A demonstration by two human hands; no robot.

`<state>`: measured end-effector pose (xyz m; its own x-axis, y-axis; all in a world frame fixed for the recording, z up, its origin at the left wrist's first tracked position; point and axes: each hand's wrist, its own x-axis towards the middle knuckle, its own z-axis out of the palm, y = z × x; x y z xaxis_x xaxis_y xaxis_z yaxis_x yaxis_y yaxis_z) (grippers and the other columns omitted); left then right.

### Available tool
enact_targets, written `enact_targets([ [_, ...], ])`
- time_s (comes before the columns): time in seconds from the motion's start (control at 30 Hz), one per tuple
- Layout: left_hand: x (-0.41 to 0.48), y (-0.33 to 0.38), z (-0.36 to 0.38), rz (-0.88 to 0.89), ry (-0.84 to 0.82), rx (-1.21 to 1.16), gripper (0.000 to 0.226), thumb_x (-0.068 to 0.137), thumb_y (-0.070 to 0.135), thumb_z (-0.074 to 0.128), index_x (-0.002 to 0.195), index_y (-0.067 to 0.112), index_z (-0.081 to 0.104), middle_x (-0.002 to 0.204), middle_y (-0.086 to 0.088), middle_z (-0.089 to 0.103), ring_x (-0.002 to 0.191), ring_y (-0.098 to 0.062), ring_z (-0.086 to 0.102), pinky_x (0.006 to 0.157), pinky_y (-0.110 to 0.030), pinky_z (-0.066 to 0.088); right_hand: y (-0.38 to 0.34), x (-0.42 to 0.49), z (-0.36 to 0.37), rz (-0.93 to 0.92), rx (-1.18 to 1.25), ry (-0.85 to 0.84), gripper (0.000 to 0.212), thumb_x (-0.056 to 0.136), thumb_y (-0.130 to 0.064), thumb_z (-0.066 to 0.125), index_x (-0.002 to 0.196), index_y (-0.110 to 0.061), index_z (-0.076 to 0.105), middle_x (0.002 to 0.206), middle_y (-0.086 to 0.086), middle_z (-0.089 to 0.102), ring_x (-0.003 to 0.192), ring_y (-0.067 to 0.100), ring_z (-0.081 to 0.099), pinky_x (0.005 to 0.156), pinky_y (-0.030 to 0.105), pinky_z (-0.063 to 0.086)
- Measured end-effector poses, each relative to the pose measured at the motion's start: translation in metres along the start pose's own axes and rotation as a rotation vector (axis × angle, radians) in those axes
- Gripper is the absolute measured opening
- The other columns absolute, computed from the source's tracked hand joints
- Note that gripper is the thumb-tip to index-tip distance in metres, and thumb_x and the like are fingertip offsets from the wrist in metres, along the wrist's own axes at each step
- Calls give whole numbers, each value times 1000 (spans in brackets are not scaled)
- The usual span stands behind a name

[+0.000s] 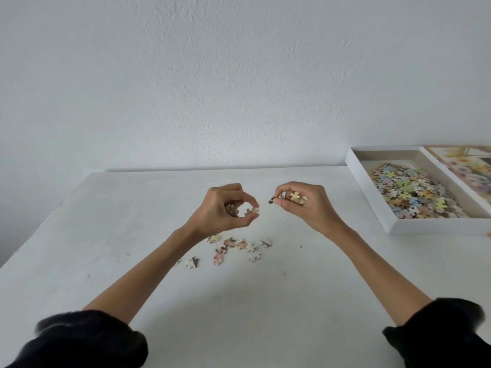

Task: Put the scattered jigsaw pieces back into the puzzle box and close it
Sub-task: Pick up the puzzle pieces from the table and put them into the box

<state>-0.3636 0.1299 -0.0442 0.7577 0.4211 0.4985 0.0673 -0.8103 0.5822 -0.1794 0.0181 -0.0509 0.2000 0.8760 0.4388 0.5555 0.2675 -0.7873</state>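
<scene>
Several loose jigsaw pieces (240,248) lie scattered on the white table (106,235), just below my hands. My left hand (223,208) hovers above them, fingers curled round a few pieces, with one piece pinched between thumb and forefinger. My right hand (305,203) is raised beside it and holds a small bunch of pieces in curled fingers. The white puzzle box (372,197) stands open at the far right, with a heap of colourful pieces inside. Its lid (462,166), printed with flowers, lies to the right of the box, cut off by the frame edge.
A white wall rises directly behind the table's far edge. The table's left edge runs diagonally down toward the near left corner. My black sleeves show at the bottom corners.
</scene>
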Motion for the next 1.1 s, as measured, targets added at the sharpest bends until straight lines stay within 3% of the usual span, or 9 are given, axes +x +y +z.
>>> enact_targets([
  [0.07, 15, 12, 12, 26, -2, -7, 13, 71, 15, 77, 83, 15, 72, 61, 2, 42, 53, -8, 35, 52, -15, 30, 2, -2, -22, -3, -14, 28, 6, 79, -11, 69, 79, -17, 67, 69, -13, 65, 61, 3, 53, 62, 11, 40],
  [0.3, 77, 53, 68, 81, -12, -39, 11, 72, 13, 76, 82, 12, 72, 61, 3, 38, 53, -10, 34, 52, -11, 30, 23, -8, -118, -20, -110, 142, 3, 80, -14, 69, 80, -16, 67, 64, -20, 60, 55, 4, 48, 54, 15, 36],
  [0.6, 166, 99, 175, 163, -72, -97, 13, 72, 12, 77, 83, 8, 72, 60, 7, 38, 51, -7, 34, 51, -9, 28, 68, -15, -232, 28, -231, 176, 6, 81, -11, 67, 86, -8, 68, 77, -13, 63, 72, -5, 59, 68, 6, 41],
  [0.67, 182, 105, 199, 156, -90, -109, 14, 71, 12, 77, 83, 8, 72, 58, 11, 37, 51, -6, 35, 52, -9, 28, 79, -17, -248, 43, -254, 170, 7, 81, -16, 67, 86, -11, 68, 78, -6, 65, 69, 6, 61, 65, 14, 43],
  [0.77, 201, 111, 234, 147, -135, -124, 12, 72, 12, 76, 82, 9, 72, 59, 15, 41, 52, -8, 36, 52, -14, 29, 101, -21, -265, 58, -290, 192, 5, 81, -18, 68, 84, -18, 64, 73, -2, 65, 65, 33, 61, 74, 35, 40],
  [0.83, 207, 115, 254, 158, -173, -148, 11, 72, 13, 75, 80, 7, 71, 67, 18, 49, 52, -10, 37, 52, -14, 31, 116, -22, -271, 76, -312, 195, 5, 82, -20, 66, 85, -18, 63, 75, -6, 64, 66, 36, 61, 79, 42, 38],
  [0.9, 211, 116, 269, 180, -216, -152, 13, 72, 16, 73, 80, 6, 71, 80, 10, 60, 54, -5, 44, 56, -9, 33, 129, -23, -274, 97, -331, 184, 8, 83, -29, 61, 88, -23, 62, 81, -7, 65, 72, 33, 62, 76, 51, 46],
  [1.0, 212, 111, 282, 200, -252, -62, 15, 73, 25, 73, 80, 11, 71, 91, 0, 66, 70, 5, 54, 67, -9, 39, 145, -25, -277, 145, -391, 153, 10, 84, -27, 60, 91, -21, 62, 85, -10, 62, 79, 21, 62, 73, 46, 51],
  [1.1, 209, 104, 287, 225, -253, 28, 19, 73, 35, 69, 77, 16, 72, 88, 3, 66, 82, -7, 57, 75, -14, 40, 156, -26, -278, 150, -450, 138, 5, 82, -21, 64, 87, -21, 63, 85, -3, 60, 77, 15, 59, 71, 35, 51],
])
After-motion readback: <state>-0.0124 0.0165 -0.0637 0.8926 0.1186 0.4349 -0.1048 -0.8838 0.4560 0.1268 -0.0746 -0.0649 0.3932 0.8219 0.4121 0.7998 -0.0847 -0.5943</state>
